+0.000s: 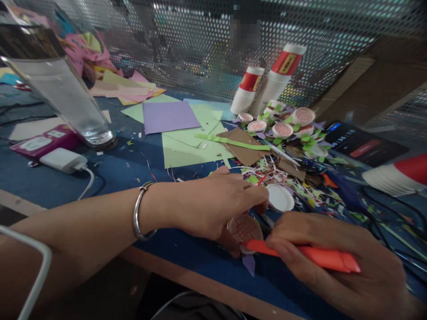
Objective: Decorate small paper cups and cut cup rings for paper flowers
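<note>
My left hand [208, 202], with a silver bangle at the wrist, steadies a small round paper-cup bottom [246, 229] on the blue table between thumb and fingers. Red criss-cross lines cover its top, and a purple paper leaf [248, 265] sticks out below it. My right hand [336, 253] grips an orange-red marker [320, 258], whose tip meets the right lower part of the disc. Just beyond my left fingertips lies a plain white disc [280, 198]. Farther back, several red-marked discs [283, 130] with green and purple paper pieces are heaped together.
Paper-cup stacks [248, 91] stand at the back, with another cup stack [396, 175] lying at right. A phone [367, 144], paper scraps [267, 171], purple paper [171, 116] and green sheets [193, 151] spread around. A water bottle [66, 89] and a plugged-in white adapter [63, 160] are left.
</note>
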{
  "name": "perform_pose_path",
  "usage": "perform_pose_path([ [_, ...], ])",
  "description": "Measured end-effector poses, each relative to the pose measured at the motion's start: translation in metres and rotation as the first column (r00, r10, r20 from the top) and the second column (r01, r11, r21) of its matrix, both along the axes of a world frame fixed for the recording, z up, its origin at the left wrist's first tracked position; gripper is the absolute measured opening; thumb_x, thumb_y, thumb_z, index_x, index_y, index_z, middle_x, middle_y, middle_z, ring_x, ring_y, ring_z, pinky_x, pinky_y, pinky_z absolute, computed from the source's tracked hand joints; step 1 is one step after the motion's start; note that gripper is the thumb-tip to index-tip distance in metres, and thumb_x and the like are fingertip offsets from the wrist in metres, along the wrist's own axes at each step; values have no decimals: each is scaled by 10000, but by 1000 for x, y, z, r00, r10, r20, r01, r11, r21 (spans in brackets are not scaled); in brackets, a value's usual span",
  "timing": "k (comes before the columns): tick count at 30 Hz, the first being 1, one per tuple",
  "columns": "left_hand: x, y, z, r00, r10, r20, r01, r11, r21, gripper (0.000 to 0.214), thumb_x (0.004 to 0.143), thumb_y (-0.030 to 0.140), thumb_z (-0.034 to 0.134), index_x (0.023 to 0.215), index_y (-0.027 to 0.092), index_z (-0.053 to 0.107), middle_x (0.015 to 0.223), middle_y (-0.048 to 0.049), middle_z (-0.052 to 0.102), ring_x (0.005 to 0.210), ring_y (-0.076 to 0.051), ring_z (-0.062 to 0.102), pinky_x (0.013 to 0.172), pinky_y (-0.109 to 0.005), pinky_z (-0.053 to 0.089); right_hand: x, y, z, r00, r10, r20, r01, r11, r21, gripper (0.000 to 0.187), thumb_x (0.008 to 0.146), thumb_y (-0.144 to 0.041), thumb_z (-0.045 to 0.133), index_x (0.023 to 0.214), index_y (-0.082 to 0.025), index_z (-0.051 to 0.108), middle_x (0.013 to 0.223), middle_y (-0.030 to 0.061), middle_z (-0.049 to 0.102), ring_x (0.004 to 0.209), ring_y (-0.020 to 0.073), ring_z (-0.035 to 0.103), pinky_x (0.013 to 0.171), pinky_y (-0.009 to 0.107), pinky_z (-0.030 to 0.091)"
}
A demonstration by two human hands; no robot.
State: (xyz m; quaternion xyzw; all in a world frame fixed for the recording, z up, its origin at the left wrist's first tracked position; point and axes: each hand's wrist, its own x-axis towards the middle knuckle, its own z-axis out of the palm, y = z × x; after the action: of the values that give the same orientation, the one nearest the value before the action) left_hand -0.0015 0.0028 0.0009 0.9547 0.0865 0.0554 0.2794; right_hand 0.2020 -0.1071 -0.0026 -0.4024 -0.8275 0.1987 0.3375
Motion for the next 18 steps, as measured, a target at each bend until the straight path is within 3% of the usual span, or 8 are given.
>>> perform_pose_path([
  [18, 0, 0, 1, 1000, 0, 6, 0, 1000, 21, 565, 768, 446, 846, 1163, 172, 549, 1145, -94, 670, 1043, -260, 596, 839, -353, 343, -2, 2, 2, 1000, -6, 13, 6, 1000, 11, 151, 933, -144, 599, 817, -235, 631, 631, -50, 652, 506, 81, 590, 497, 205, 462],
])
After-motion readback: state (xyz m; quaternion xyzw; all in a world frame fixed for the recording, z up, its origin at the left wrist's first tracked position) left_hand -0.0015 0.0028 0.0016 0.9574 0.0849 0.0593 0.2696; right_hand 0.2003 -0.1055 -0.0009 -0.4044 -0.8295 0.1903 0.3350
